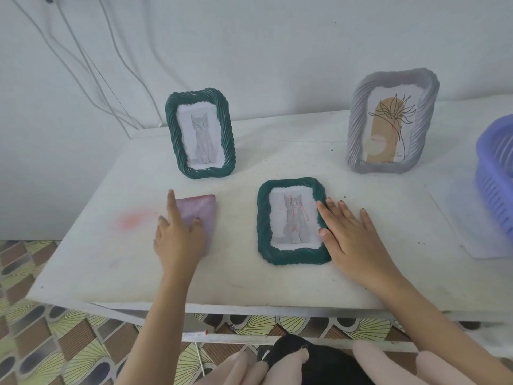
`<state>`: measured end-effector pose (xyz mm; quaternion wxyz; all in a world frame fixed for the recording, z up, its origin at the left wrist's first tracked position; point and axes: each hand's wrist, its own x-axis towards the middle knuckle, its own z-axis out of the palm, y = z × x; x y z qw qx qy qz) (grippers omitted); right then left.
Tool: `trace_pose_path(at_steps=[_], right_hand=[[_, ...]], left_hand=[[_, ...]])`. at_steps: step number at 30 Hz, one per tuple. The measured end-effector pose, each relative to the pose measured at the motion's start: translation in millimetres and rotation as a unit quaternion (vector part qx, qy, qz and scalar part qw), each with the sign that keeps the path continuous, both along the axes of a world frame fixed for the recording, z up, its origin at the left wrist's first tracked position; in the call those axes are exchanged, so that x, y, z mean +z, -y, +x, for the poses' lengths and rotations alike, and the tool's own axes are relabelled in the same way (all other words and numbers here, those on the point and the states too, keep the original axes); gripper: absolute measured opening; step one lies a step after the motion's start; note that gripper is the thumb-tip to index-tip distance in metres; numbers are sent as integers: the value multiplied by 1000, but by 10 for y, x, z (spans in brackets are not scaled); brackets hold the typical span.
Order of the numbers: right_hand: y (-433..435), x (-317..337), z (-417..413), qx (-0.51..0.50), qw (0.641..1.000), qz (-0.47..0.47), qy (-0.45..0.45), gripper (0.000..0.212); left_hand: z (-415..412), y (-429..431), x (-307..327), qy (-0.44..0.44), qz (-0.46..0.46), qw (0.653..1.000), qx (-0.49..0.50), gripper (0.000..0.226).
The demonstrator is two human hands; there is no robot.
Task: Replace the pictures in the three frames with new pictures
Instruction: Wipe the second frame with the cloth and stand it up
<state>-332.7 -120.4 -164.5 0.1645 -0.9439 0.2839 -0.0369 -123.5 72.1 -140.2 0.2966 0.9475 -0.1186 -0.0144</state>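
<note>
Nearest us, the right hand point(349, 234) lies flat and spread on the worktop point(249, 284), its fingertips on the right rim of the lying green frame point(265, 226), which rests face up and shows a cat picture scribbled with red. We judge this frame light and rigid, its twisted rim giving good purchase. The glazing is likely fragile, so we would take it by both long edges and turn it over to reach the back.

Left of that frame, the left hand point(177, 240) rests on a lilac cloth point(202, 207), forefinger straight. Whether it grips we cannot tell.

Beyond the frame to the left stands a second green frame point(172, 129), and beyond it to the right a grey frame point(358, 129). A purple basket point(494, 173) sits far right. Nothing blocks the lift.
</note>
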Motion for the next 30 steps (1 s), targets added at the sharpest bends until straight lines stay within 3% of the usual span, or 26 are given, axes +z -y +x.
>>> trace_pose_path(at_steps=[3,8,11,14,18,21,23,24,26,30], right_hand=[[0,-5,-1,0,1000,-4,-1,75],[5,2,1,2,1000,3,3,76],[4,16,0,-7,999,20,35,76],[-78,95,24,-6,991,40,129,65],[-335,358,99,30,936,222,273,41],[-476,548,205,19,840,425,337,48],[-503,599,272,2,802,463,377,52],[-488,601,298,-12,805,452,385,53],[-407,579,319,-39,831,409,376,53],[-203,475,275,-58,925,267,263,54]], left_hand=[[68,-54,75,-52,-68,996,8,62],[151,-60,232,-162,-225,960,-31,45],[139,-88,281,-219,-296,927,-77,45],[28,-43,354,-274,-401,867,-108,33],[-165,117,456,-299,-477,813,-148,28],[-376,285,486,-309,-494,795,-171,29],[-498,376,469,-310,-485,794,-196,30],[-532,404,449,-309,-479,795,-206,30],[-554,432,391,-290,-456,812,-222,30],[-506,352,194,-136,-265,908,-293,36]])
